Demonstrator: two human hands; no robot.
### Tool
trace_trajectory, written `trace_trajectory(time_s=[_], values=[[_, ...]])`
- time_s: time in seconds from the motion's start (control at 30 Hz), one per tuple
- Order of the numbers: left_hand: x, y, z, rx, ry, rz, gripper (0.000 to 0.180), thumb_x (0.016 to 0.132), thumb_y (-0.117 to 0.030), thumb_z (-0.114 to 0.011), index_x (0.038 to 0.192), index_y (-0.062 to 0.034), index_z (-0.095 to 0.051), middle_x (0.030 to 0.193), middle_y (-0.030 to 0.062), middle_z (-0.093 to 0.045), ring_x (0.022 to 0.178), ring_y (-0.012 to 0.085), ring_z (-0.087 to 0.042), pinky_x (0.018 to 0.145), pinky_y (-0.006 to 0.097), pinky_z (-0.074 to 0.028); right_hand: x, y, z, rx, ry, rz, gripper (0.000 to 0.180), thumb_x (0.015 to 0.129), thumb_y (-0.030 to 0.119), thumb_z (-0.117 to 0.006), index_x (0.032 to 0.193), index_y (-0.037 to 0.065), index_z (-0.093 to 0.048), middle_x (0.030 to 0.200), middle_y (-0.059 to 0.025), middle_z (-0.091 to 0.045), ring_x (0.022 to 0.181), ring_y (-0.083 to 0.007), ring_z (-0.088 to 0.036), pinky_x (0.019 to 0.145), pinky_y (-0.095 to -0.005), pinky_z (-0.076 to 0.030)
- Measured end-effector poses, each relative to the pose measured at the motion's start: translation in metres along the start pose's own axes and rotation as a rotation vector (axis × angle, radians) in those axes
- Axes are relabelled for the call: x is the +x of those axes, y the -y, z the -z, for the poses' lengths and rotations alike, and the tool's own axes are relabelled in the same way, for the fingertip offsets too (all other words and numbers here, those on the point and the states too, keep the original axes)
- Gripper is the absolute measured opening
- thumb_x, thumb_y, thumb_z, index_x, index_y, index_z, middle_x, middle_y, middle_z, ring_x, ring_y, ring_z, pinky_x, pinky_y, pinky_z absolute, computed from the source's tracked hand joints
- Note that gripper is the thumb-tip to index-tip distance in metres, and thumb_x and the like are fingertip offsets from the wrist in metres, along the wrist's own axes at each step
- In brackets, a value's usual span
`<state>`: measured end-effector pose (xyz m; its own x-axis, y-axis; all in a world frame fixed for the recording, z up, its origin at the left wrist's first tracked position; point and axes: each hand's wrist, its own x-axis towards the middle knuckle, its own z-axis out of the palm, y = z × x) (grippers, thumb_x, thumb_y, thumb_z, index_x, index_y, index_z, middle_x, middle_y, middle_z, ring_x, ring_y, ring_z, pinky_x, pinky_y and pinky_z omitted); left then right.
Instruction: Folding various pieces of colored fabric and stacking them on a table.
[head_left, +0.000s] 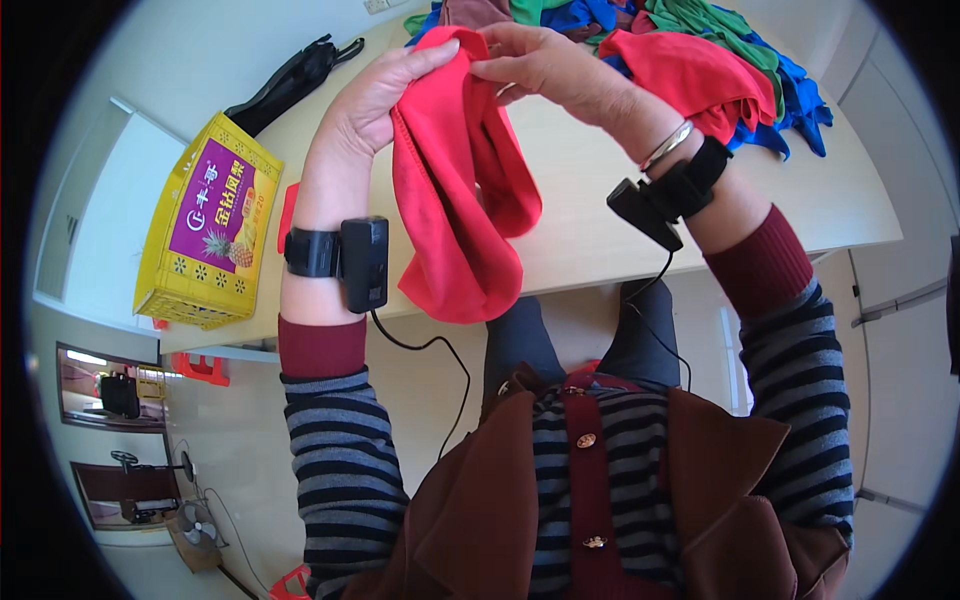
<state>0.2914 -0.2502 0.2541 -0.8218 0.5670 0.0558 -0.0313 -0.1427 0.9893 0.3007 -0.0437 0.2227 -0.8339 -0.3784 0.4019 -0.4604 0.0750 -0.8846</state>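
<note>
A red cloth [455, 220] hangs in loose folds over the table's near edge, with a stitched seam along its left side. My left hand [385, 95] grips its upper left part, thumb on top and the fingers behind the fabric. At the top edge, my right hand [540, 68] has its thumb and fingers closed on the cloth, though the fold partly hides the fingertips. Lower down, the cloth hangs free in a loop.
A pale table [580, 190] stretches before me. A heap of green and blue cloths [790, 95] lies at the far right, with another red cloth [700, 75] on it. On the left stand a yellow box [180, 270] and a black bag [295, 85]. Red stools [202, 370] sit below.
</note>
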Motion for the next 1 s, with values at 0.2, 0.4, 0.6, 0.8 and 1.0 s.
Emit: trace_trajectory(time_s=[0.2,0.4,0.6,0.8,1.0], values=[[-0.005,0.004,0.012,0.066,-0.052,-0.045,0.035,0.087,-0.023,-0.068,0.113,-0.0002,-0.061,0.099,0.0086,-0.069,0.085,0.0144,-0.067,0.08,0.025,-0.054,-0.015,-0.02,0.025,-0.121,-0.185,-0.078,0.027,0.094,0.018,-0.058,0.117,0.004,-0.061,0.085,-0.0035,-0.066,0.07,-0.0103,-0.062,0.067,-0.0233,-0.051],[-0.014,0.003,0.023,0.515,-0.365,-0.217,0.037,0.086,-0.027,-0.071,0.111,-0.0004,-0.065,0.095,0.0076,-0.07,0.081,0.0131,-0.067,0.075,0.024,-0.053,-0.027,-0.055,0.069,0.165,-0.271,-0.253,0.021,0.094,0.018,-0.059,0.11,0.005,-0.063,0.087,-0.0048,-0.066,0.071,-0.0108,-0.062,0.067,-0.0237,-0.051],[-0.002,0.024,0.038,0.647,-0.427,-0.247,0.035,0.085,-0.03,-0.07,0.105,-0.0022,-0.069,0.09,0.0105,-0.071,0.08,0.0164,-0.068,0.072,0.026,-0.052,-0.043,-0.074,0.08,0.248,-0.393,-0.179,0.022,0.095,0.022,-0.057,0.11,0.007,-0.064,0.095,-0.0075,-0.067,0.089,-0.0145,-0.064,0.082,-0.0274,-0.053],[-0.015,0.03,0.051,1.634,-0.763,-0.273,0.029,0.078,-0.035,-0.068,0.089,-0.0074,-0.071,0.079,0.0158,-0.068,0.075,0.0285,-0.067,0.067,0.036,-0.052,-0.036,-0.03,0.116,0.876,-0.164,0.132,0.015,0.095,0.013,-0.047,0.094,0.007,-0.061,0.08,-0.0011,-0.062,0.07,-0.01,-0.058,0.062,-0.0216,-0.047],[-0.028,0.05,0.084,1.79,-1.029,-0.279,0.021,0.077,-0.031,-0.066,0.082,-0.0106,-0.069,0.075,0.0135,-0.068,0.072,0.0335,-0.066,0.062,0.041,-0.052,-0.045,0.021,0.119,0.785,-0.223,0.296,0.016,0.095,0.012,-0.047,0.094,0.006,-0.061,0.078,0.0014,-0.06,0.065,-0.0081,-0.054,0.059,-0.0193,-0.044]])
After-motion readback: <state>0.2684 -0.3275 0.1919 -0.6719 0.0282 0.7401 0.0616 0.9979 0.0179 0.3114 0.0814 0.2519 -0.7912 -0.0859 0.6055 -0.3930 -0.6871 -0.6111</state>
